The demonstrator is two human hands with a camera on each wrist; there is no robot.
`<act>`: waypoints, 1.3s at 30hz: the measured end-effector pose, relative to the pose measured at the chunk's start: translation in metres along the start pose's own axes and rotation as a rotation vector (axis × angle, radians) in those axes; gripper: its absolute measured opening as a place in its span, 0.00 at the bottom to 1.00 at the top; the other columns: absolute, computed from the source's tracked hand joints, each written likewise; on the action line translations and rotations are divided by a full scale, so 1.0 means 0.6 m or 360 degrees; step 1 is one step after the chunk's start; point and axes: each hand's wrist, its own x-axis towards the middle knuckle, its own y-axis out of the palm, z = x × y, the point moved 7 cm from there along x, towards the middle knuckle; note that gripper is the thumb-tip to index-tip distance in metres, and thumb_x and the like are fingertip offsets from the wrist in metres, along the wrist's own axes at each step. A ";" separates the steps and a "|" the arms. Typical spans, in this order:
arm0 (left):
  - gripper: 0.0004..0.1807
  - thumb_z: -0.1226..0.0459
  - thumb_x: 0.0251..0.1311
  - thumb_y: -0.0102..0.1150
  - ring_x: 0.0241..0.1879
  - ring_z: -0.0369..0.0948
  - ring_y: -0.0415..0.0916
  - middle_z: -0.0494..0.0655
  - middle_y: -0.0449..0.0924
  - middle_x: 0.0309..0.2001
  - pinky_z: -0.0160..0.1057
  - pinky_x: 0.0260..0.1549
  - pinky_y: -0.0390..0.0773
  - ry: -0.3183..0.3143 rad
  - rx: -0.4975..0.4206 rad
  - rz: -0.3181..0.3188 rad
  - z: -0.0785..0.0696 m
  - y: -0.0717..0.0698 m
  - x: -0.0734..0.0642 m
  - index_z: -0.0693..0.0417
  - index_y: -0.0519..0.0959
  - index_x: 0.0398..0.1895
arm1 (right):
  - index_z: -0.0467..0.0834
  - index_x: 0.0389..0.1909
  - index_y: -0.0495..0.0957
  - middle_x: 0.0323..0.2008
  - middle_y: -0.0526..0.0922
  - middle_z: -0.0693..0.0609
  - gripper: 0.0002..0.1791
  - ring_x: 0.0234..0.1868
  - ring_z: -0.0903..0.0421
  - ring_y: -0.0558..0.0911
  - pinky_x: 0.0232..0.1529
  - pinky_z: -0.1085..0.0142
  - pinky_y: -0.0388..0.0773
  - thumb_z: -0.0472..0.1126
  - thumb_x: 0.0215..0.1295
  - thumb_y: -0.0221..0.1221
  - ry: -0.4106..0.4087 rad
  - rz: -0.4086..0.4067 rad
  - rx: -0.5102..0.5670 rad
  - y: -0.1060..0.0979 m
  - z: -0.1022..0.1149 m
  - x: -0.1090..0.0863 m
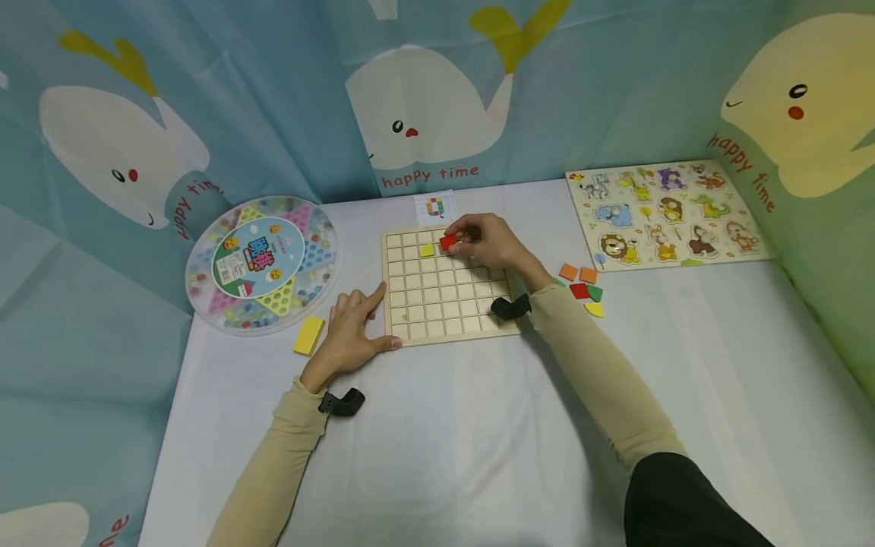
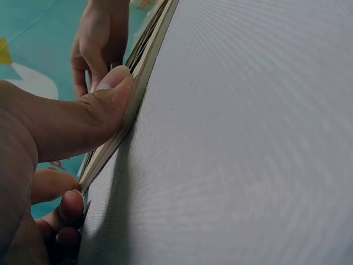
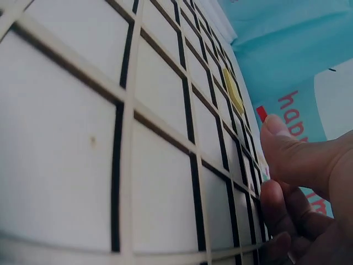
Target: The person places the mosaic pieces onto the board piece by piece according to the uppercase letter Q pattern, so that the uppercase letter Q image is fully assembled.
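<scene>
Over the gridded board (image 1: 414,296), the right hand (image 1: 491,241) is pinching a red tile (image 1: 447,242) while the left hand (image 1: 349,331), thumb and fingers apart, is touching its edge, seemingly for steadiness.

A bench covered in white woven cloth (image 1: 437,441) carries, at its left, a large round Chinese-checkers disc with a colourful star pattern (image 1: 314,262), and just beside it a yellow rectangular block (image 1: 309,335); at the centre lies a pale wooden square-grid board (image 1: 440,292), with a small white paper card printed with coloured squares (image 1: 444,213) at its far edge; to the right are two flat orange squares (image 1: 568,271), a flat red piece (image 1: 579,291), two small green pieces (image 1: 595,293), one partly hidden by the sleeve, a yellow rounded piece (image 1: 594,309), and, farther back, a cream rectangular animal-puzzle board (image 1: 683,228)
</scene>
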 end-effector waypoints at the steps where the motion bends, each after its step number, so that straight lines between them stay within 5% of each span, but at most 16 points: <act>1: 0.58 0.55 0.52 0.84 0.41 0.47 0.53 0.48 0.65 0.37 0.45 0.44 0.51 0.0003 0.0005 0.0001 0.000 0.000 0.000 0.57 0.59 0.84 | 0.39 0.54 0.86 0.45 0.86 0.42 0.15 0.44 0.49 0.82 0.48 0.62 0.77 0.37 0.69 0.70 0.0007 -0.0001 -0.0007 0.001 0.001 0.000; 11: 0.59 0.55 0.51 0.84 0.40 0.46 0.53 0.48 0.65 0.37 0.45 0.44 0.52 -0.0017 0.0009 -0.0009 0.002 0.000 -0.001 0.57 0.59 0.84 | 0.39 0.52 0.88 0.48 0.87 0.41 0.15 0.46 0.45 0.84 0.52 0.53 0.79 0.39 0.67 0.72 -0.0025 0.0016 -0.0160 0.017 0.006 0.008; 39: 0.59 0.55 0.52 0.84 0.41 0.47 0.53 0.49 0.65 0.38 0.45 0.45 0.51 -0.0030 -0.0005 -0.0003 0.001 0.001 -0.002 0.56 0.59 0.84 | 0.40 0.51 0.90 0.48 0.88 0.42 0.14 0.45 0.46 0.85 0.50 0.56 0.78 0.39 0.65 0.73 -0.0034 -0.0020 -0.0177 0.016 0.006 0.007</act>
